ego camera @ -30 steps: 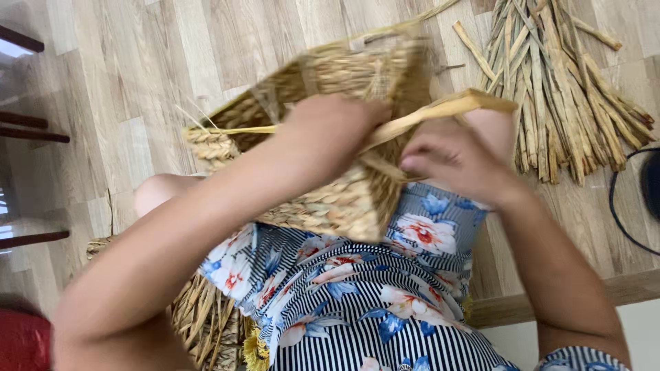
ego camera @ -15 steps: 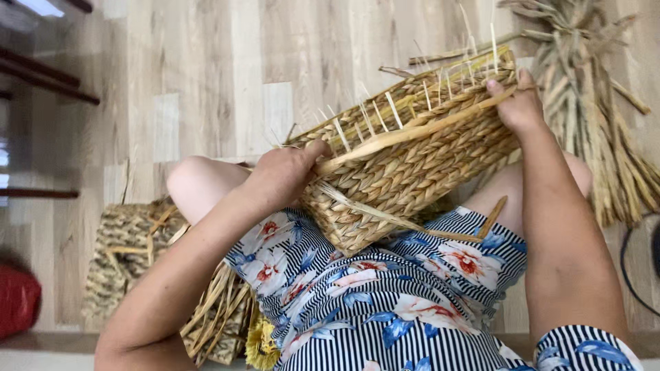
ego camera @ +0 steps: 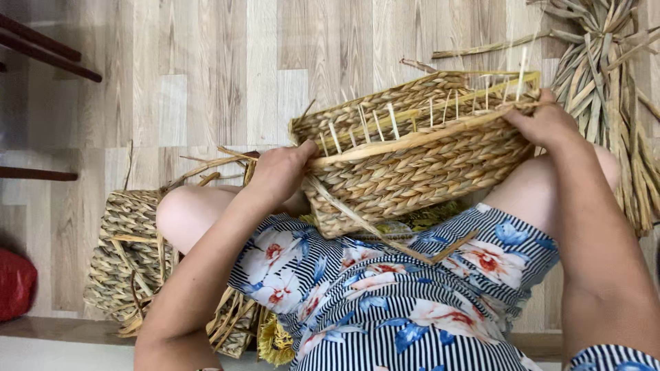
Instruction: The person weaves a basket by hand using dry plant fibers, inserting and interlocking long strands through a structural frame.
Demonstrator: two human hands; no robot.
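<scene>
Floor: pale wood-look planks (ego camera: 206,75) fill the background; dark chair legs (ego camera: 48,48) cut off at the left edge.
Far left: red object (ego camera: 15,283), only partly in frame, kind not discernible.
Lower left: second woven piece (ego camera: 124,254) on the floor, partly hidden behind the left knee and forearm; loose strands stick out of it.
Left hand: left hand (ego camera: 278,172) curled around the near-left end of the woven basket (ego camera: 419,172), thumb on the rim; fingers hidden behind the basket wall.
Basket: rests tilted across the lap, between both hands; thin upright stakes protrude along the unfinished rim; one flat strand trails down over the striped floral fabric.
Right hand: right hand (ego camera: 546,124) closed over the far-right rim; fingertips hidden on the far side.
Far right: bundle of dried straw (ego camera: 612,89) on the floor, cut off by the top and right edges.
</scene>
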